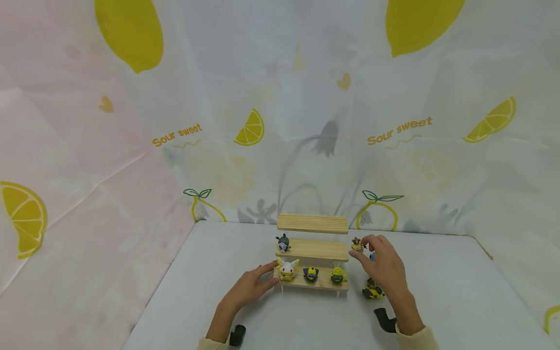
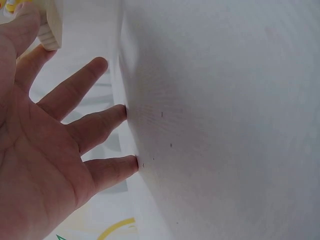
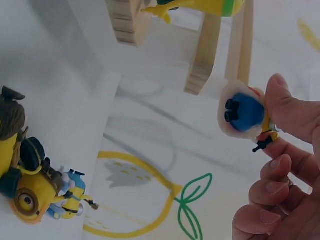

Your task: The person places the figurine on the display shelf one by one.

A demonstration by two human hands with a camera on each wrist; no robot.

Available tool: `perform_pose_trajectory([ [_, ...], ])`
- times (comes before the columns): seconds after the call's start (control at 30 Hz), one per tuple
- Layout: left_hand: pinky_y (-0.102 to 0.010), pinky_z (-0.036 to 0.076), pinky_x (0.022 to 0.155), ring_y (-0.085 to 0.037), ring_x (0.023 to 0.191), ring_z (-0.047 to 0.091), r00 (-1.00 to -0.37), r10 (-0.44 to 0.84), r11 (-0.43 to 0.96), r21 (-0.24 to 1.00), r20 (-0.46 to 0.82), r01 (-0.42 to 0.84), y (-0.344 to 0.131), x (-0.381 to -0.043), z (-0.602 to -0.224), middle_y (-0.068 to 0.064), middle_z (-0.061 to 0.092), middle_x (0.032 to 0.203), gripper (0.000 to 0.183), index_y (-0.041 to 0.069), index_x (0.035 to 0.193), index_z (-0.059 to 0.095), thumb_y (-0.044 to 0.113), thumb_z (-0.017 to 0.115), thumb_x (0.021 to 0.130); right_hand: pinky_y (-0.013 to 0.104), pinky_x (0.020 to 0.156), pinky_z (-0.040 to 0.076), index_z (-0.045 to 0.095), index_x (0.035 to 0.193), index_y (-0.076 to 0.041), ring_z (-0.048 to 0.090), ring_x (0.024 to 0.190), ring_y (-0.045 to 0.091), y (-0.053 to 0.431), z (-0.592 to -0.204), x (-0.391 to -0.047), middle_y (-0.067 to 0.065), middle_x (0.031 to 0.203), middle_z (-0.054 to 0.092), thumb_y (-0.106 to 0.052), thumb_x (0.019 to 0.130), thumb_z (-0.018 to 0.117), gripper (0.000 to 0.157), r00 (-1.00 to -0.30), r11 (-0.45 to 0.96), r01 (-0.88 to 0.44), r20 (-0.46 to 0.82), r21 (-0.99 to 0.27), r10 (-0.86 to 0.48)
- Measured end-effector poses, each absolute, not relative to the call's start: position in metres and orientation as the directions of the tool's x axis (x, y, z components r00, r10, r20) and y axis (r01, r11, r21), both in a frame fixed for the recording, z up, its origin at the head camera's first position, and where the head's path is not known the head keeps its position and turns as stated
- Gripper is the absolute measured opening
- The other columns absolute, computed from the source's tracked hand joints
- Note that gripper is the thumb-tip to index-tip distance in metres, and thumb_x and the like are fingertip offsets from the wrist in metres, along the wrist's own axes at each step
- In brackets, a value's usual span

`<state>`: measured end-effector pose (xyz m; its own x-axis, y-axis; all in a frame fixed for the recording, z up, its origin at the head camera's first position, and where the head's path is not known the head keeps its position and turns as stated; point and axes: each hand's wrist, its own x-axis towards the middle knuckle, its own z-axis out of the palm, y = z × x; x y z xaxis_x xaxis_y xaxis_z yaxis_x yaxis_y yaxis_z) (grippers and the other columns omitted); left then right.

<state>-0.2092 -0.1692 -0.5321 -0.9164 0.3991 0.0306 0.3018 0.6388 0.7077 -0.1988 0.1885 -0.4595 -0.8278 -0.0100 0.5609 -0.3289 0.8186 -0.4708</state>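
A three-tier wooden display shelf [image 1: 312, 249] stands on the white table. My left hand [image 1: 250, 288] holds the left end of its bottom tier between thumb and index finger; in the left wrist view the other fingers spread out. Pinched in my right hand [image 1: 386, 265] is a small toy figurine [image 3: 245, 112] with a blue underside and pale rim, raised off the shelf's right side. On the bottom tier sit a white-and-yellow figurine [image 1: 287, 270], a yellow figurine in dark blue [image 1: 311, 274] and a yellow-green one [image 1: 338, 275]. The middle tier bears a dark-hooded figurine [image 1: 283, 243] at its left.
Several yellow figurines [image 1: 373, 290] stand on the table right of the shelf, below my right hand; a blue-topped one [image 3: 72, 195] is among them. Black curved pieces [image 1: 385, 321] show by both wrists. A lemon-print cloth [image 1: 306, 170] hangs behind the table.
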Motion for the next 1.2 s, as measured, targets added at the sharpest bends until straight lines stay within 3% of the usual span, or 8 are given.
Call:
perform_pose_trajectory([
  [0.47,-0.060,0.036,0.105,-0.046,0.134,0.040,-0.914,0.404,0.628,0.716,0.033,0.303,-0.169,-0.208,-0.531,-0.012,0.050,0.145,0.060,0.022,0.146,0.051,0.054,0.056,0.096,0.030,0.052,0.032,0.064,0.098,-0.009,0.037,0.064,0.017,0.153,-0.449,-0.211,0.010,0.087,0.052,-0.030,0.081,0.084,0.034,-0.892,0.762,-0.258,0.450,-0.594,0.049],
  [1.2,-0.061,0.035,0.106,-0.045,0.136,0.038,-0.921,0.390,0.637,0.720,0.009,0.277,-0.171,-0.211,-0.534,-0.011,0.049,0.146,0.059,0.025,0.146,0.051,0.056,0.056,0.095,0.032,0.053,0.029,0.066,0.104,-0.011,0.037,0.063,0.020,0.086,-0.442,-0.218,0.005,0.081,0.047,-0.032,0.084,0.081,0.032,-0.958,0.677,-0.108,0.257,-0.728,0.124],
])
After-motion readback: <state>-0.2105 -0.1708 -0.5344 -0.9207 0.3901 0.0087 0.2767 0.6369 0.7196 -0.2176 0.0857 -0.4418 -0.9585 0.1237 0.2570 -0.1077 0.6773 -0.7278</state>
